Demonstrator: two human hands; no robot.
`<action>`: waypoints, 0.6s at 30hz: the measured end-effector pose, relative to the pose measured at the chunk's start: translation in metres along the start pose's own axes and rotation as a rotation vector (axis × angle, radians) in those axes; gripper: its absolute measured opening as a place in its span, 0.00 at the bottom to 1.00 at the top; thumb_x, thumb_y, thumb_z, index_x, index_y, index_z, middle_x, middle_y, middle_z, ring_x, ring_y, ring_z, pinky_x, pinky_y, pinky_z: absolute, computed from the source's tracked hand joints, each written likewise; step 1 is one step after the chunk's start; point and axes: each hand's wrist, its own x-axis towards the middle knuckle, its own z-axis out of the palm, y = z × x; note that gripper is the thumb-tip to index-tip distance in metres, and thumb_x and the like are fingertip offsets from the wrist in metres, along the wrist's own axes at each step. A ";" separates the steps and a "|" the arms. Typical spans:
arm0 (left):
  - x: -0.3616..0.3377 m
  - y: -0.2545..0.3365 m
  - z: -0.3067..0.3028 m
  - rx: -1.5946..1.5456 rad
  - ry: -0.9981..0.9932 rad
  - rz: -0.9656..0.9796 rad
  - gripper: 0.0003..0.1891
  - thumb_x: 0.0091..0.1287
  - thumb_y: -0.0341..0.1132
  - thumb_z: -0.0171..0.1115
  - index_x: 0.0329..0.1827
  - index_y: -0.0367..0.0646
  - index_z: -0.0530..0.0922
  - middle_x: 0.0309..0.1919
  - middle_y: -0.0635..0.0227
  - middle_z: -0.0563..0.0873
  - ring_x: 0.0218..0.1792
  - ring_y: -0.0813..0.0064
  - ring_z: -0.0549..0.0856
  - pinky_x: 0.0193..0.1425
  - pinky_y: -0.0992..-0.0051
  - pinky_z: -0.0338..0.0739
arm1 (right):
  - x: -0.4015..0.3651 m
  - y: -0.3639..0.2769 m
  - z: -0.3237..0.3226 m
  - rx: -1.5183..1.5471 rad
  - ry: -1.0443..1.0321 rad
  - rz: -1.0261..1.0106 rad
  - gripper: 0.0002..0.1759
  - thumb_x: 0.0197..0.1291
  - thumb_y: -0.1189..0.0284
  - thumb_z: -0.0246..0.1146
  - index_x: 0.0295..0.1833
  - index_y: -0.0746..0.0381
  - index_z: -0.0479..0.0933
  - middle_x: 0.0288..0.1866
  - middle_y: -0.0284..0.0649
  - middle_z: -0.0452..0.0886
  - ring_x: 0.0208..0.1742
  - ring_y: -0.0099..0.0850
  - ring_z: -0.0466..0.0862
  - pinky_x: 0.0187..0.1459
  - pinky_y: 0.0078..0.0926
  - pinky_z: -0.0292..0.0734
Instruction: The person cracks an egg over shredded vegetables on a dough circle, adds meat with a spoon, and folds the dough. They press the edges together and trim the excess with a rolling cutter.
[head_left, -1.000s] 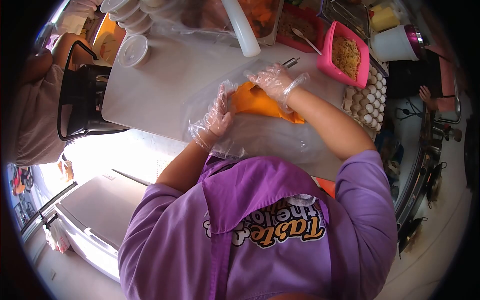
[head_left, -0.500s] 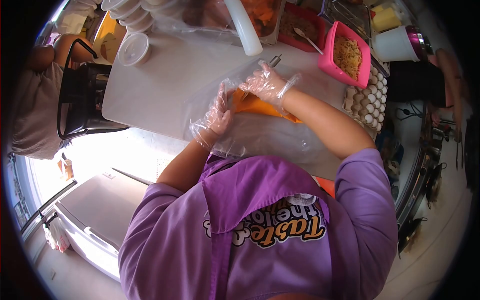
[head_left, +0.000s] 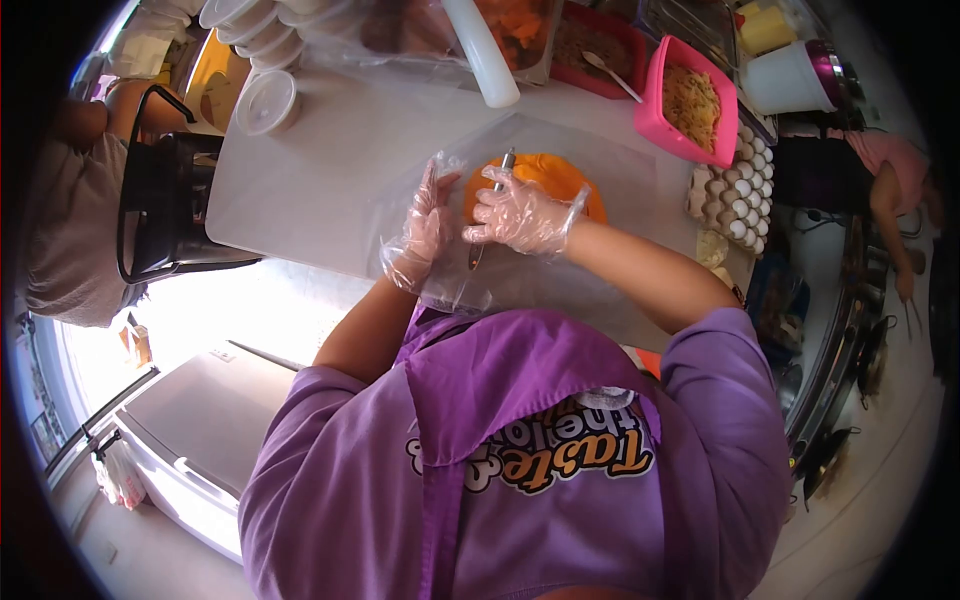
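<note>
A flat, rounded piece of orange dough [head_left: 550, 175] lies on a clear plastic sheet [head_left: 515, 132] on the table. My right hand [head_left: 525, 217], in a clear plastic glove, is over the dough's near side with its fingers curled round a slim metal utensil [head_left: 509, 158]. One end of it sticks up past the fingers; its lower end shows below them, too small to name the kind. My left hand [head_left: 428, 230], also gloved, rests at the sheet's left part beside the dough, its fingers stretched out and holding nothing.
A pink bowl of pale shreds [head_left: 692, 110] stands at the back right, beside trays of eggs [head_left: 740, 190]. A white rolling pin [head_left: 482, 60] lies at the back. Lidded tubs [head_left: 267, 102] sit back left. Another person [head_left: 893, 175] is at the far right.
The orange dough was folded over under both hands; now it lies flat and rounded. My right hand has come down toward me, and the metal utensil has shifted to the left.
</note>
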 end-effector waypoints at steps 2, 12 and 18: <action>0.003 0.006 -0.002 -0.030 0.007 -0.001 0.36 0.70 0.44 0.52 0.75 0.41 0.47 0.64 0.49 0.69 0.68 0.58 0.65 0.73 0.60 0.54 | -0.028 -0.002 -0.005 0.127 0.268 0.325 0.14 0.58 0.69 0.57 0.51 0.47 0.74 0.38 0.32 0.80 0.47 0.34 0.80 0.61 0.44 0.64; 0.009 0.083 -0.001 1.004 -0.431 -0.190 0.32 0.57 0.37 0.66 0.67 0.49 0.67 0.65 0.56 0.70 0.68 0.54 0.66 0.71 0.59 0.59 | -0.213 -0.007 0.056 0.266 0.030 1.470 0.22 0.61 0.65 0.58 0.60 0.59 0.69 0.56 0.51 0.74 0.55 0.51 0.76 0.53 0.48 0.71; 0.029 0.090 -0.027 1.626 -0.457 -0.157 0.30 0.56 0.40 0.66 0.64 0.54 0.70 0.69 0.60 0.65 0.71 0.51 0.61 0.73 0.55 0.54 | -0.190 -0.017 0.036 0.245 0.091 1.137 0.30 0.57 0.61 0.63 0.65 0.56 0.67 0.65 0.45 0.66 0.65 0.44 0.69 0.62 0.42 0.67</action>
